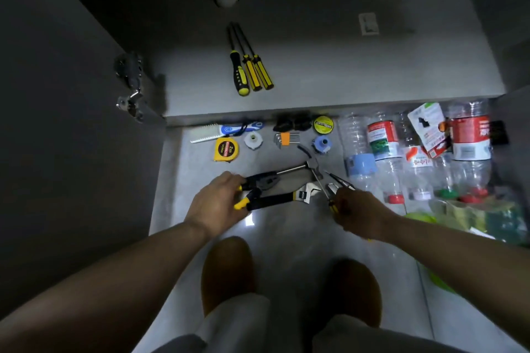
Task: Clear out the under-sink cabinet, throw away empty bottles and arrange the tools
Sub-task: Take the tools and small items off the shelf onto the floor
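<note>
Fingers clasp tools: left hand (213, 205) round combination pliers (259, 184), right hand (362, 213) round needle-nose pliers (334, 188). Arranging step; next, probably beside the screwdrivers (251, 71) at twelve o'clock.

Dim and soft; white glare on the glossy grey floor (286, 238) at centre; darkest toward twelve o'clock, edges bowed.

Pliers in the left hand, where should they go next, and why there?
Probably lift the pliers that the left hand grips and lay them on the cabinet floor beside the three screwdrivers. Those already lie in a neat row there, while the pliers lie on the tiles outside. The right hand grips a thin-nosed tool, which could follow.
</note>
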The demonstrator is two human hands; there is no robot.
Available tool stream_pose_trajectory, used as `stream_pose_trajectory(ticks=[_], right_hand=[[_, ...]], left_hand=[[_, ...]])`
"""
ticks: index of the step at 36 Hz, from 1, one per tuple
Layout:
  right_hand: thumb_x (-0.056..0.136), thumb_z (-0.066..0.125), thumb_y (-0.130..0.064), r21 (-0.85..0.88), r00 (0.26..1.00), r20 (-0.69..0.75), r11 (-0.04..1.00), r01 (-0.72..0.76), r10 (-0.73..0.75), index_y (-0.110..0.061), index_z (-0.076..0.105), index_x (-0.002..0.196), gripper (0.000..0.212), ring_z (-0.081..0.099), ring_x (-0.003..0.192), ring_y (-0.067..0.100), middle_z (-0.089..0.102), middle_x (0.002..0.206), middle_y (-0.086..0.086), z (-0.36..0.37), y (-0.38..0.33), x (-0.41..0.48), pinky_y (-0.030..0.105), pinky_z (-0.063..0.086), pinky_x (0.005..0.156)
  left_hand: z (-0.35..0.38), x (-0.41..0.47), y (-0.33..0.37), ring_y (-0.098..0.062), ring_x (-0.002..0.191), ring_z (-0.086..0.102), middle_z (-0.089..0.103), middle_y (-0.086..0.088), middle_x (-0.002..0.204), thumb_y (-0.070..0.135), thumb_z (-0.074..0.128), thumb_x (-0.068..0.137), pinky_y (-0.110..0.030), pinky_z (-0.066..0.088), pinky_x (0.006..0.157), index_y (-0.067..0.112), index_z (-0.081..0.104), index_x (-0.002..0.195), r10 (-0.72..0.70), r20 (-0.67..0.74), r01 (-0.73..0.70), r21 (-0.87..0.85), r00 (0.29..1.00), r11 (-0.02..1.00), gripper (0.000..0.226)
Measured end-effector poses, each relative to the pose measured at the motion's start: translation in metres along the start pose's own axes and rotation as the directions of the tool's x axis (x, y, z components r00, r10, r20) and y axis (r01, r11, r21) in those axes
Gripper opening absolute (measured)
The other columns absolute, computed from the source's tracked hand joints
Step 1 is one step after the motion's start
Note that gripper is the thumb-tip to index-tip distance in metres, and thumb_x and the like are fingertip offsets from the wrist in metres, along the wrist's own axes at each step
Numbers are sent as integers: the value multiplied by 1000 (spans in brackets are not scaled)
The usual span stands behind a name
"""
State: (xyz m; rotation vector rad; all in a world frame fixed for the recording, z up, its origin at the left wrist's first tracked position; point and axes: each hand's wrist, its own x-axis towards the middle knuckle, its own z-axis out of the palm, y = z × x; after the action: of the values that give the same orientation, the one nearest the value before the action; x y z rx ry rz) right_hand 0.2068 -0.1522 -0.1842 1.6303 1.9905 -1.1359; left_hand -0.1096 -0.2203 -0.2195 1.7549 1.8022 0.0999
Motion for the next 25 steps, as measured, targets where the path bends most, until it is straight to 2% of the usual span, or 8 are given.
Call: stream_pose_trajectory(ticks=[2,4,6,9,13,19,25], right_hand=[[86,63,-19,-29,1000,22,1000,-5,6,-17,56,88,8,67,88,27,67,88,4,16,10,-3,34,52,73],[89,61,-25,-48,999,29,999,-23,24,-18,60,100,13,66,99,28,69,100,6,30,20,-6,33,51,82],[93,59,-32,-69,999,29,997,-41,43,-17,60,108,22,65,105,29,69,108,8,40,28,-9,31,50,85],[93,59,-35,-106,998,16,992,-65,67,-18,58,105,21,66,104,31,69,108,9,47,37,-10,30,49,81],[91,61,-34,-118,994,-9,987,-109,108,-17,59,112,27,66,105,33,70,110,11,47,38,-8,34,53,82],[93,55,-39,-127,992,-76,985,-113,104,-19,53,116,31,67,98,36,68,105,11,38,25,-4,38,54,78],[94,58,-28,-32,1000,-11,999,13,-13,-21,57,95,7,66,83,22,67,87,0,26,16,-1,40,55,77]], left_hand=[[6,2,-2,-19,104,57,54,4,116,44,75,82,-39,53,83,26,58,133,17,13,-18,57,1000,998,57],[11,4,-3,-21,108,54,54,4,119,45,73,82,-39,50,84,28,58,135,32,5,-32,141,999,990,58],[16,5,-6,-21,109,53,54,4,120,45,75,81,-38,47,82,31,58,134,33,-16,-30,178,999,984,58],[24,2,-10,-22,109,51,51,4,120,44,76,79,-38,45,81,32,56,133,29,-40,-19,214,999,977,58],[32,-4,-13,-22,106,51,51,4,119,46,73,81,-39,44,79,29,52,127,0,-95,18,188,996,982,53],[27,-15,-17,-23,109,49,50,2,119,47,71,82,-42,47,84,27,49,126,-76,-127,102,210,989,972,53],[21,-34,-29,-24,114,50,49,-1,123,44,75,81,-47,49,93,28,44,131,-236,-102,249,141,966,958,61]])
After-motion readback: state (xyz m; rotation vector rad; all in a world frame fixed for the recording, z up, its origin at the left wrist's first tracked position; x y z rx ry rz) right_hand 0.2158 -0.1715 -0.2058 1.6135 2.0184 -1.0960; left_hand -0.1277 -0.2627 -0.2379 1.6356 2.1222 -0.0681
